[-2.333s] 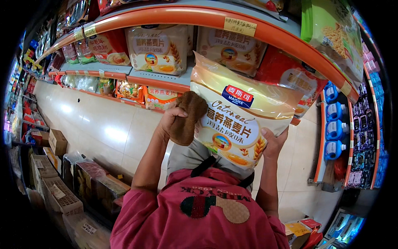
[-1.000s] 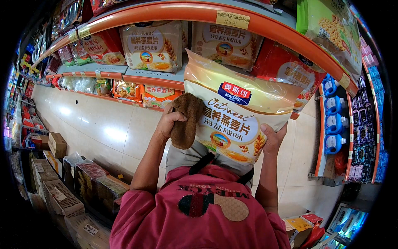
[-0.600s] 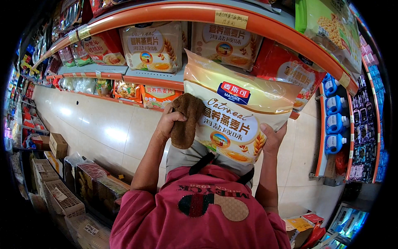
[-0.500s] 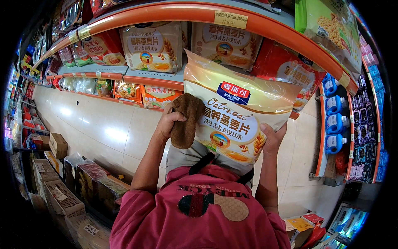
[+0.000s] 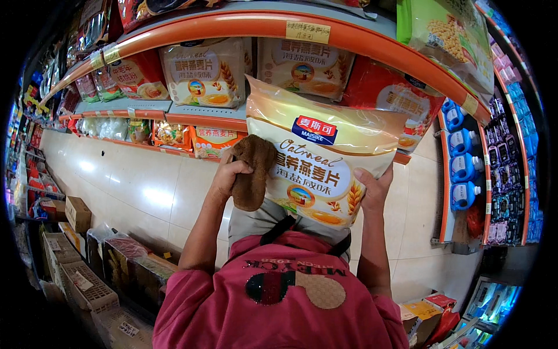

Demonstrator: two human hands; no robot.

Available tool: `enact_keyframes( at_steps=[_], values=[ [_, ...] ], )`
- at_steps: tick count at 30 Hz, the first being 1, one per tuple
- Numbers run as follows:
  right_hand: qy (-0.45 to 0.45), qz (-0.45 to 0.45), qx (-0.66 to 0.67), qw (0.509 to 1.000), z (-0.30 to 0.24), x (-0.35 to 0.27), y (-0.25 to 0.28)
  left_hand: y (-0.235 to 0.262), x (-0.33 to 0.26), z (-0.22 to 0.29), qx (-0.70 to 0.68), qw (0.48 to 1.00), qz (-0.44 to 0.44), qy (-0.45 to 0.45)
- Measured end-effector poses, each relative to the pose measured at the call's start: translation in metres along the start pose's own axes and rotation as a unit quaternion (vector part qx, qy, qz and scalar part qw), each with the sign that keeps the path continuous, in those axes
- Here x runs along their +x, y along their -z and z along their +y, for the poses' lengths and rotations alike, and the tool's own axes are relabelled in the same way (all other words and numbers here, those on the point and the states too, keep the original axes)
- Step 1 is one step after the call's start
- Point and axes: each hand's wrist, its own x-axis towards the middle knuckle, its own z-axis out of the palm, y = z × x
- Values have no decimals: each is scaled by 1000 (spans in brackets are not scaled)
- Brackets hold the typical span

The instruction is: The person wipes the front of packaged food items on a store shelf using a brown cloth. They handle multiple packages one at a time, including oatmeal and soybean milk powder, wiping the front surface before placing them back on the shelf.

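A large cream and gold bag of oatmeal (image 5: 325, 154) is held up in front of me, tilted, its printed front toward me. My right hand (image 5: 375, 187) grips its lower right edge, thumb on the front and fingers behind. In my left hand (image 5: 228, 173) is a brown cloth (image 5: 253, 173), bunched up, its edge against the left side of the bag. The left fingers close around the cloth, partly hidden by it. Similar oatmeal bags (image 5: 203, 72) stand on the shelf just beyond.
An orange-edged shelf (image 5: 203, 26) curves across above the bag. Red packets (image 5: 136, 75) stand at its left. Blue jugs (image 5: 462, 166) line a rack on the right. Plastic baskets (image 5: 87, 285) and a cardboard box (image 5: 77, 213) sit at the left on the tiled floor (image 5: 139, 168).
The shelves have shifted slightly left in the picture, and the bag and both hands with them. The cloth stays against the bag's left side; both grips are kept.
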Motion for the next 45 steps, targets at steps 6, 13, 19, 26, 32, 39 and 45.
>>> enact_keyframes(
  at_steps=[6, 13, 19, 26, 32, 39, 45],
  values=[
    [-9, -6, 3, 1000, -10, 10, -9, -2, -2, 6, 8, 999, -3, -42],
    [39, -74, 13, 996, -27, 32, -15, -3, 0, 13, 10, 996, 3, -92],
    [67, -95, -25, 993, -14, 33, 8, -5, -7, 8, 16, 993, 7, -120],
    [12, -160, -133, 978, -2, 3, 33, 30, -29, -20, 39, 997, -34, -58],
    [16, -135, -120, 983, 3, -4, 22, 32, -34, -22, 22, 998, -6, -55],
    [191, -168, -368, 894, -3, -11, 9, 55, -48, -25, 76, 996, 3, -35],
    [47, -145, -307, 939, -16, -22, 6, 78, -60, 9, 269, 957, 102, 30]
  ],
)
